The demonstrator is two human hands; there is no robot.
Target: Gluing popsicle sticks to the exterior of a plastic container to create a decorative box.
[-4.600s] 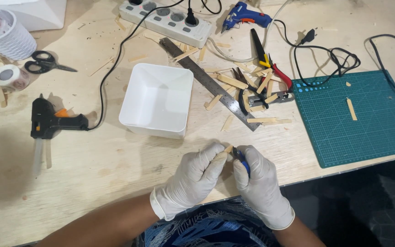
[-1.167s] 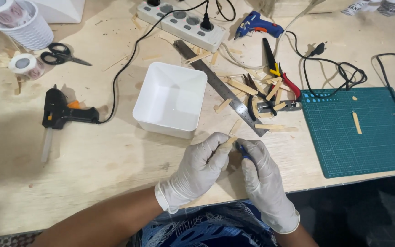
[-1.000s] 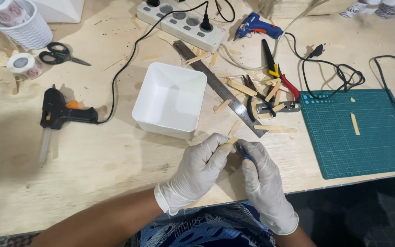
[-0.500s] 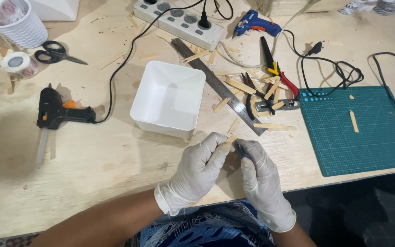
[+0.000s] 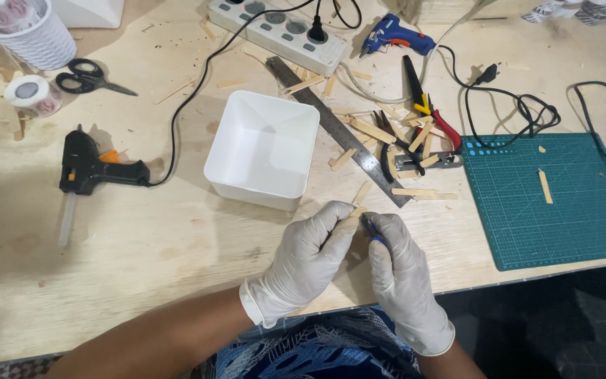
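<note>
Here, seen from above: pale wooden worktable (image 5: 142, 260), near edge running along the bottom, person's lap just below it. Green cutting mat (image 5: 562, 203) at right, reaching almost to that near edge, w/ one small wood strip (image 5: 544, 187) lying on it. White square tub (image 5: 264, 149) at centre, open side up, just beyond the hands. White power strip (image 5: 278, 33) at top centre, black cable trailing down-left to a black glue gun (image 5: 96, 168) lying on its side at left. Metal ruler (image 5: 338, 130) set diagonally right of the tub, lower end close to the hands. Blue glue gun (image 5: 394, 35) at top, coiled black cord (image 5: 520, 112) above the mat. Pliers & cutters w/ red and yellow grips (image 5: 422, 133) amid a scatter of cut wood sticks (image 5: 376, 133) btwn ruler and mat. Black scissors (image 5: 89, 76), tape roll (image 5: 31, 93) and white ribbed cup (image 5: 26, 35) at far left.

Both hands in pale gloves, close together near the table's front edge. Left hand (image 5: 310, 256) pinching a small wood piece (image 5: 354, 214) btwn thumb and fingertips. Right hand (image 5: 400, 263) closed round a small blue-handled tool (image 5: 372, 229), tip right at the wood piece; kind of tool too hidden to tell.

Open bare table left of the hands, as far as the black glue gun. Right side hemmed in by mat; ahead, by tub and ruler end.
</note>
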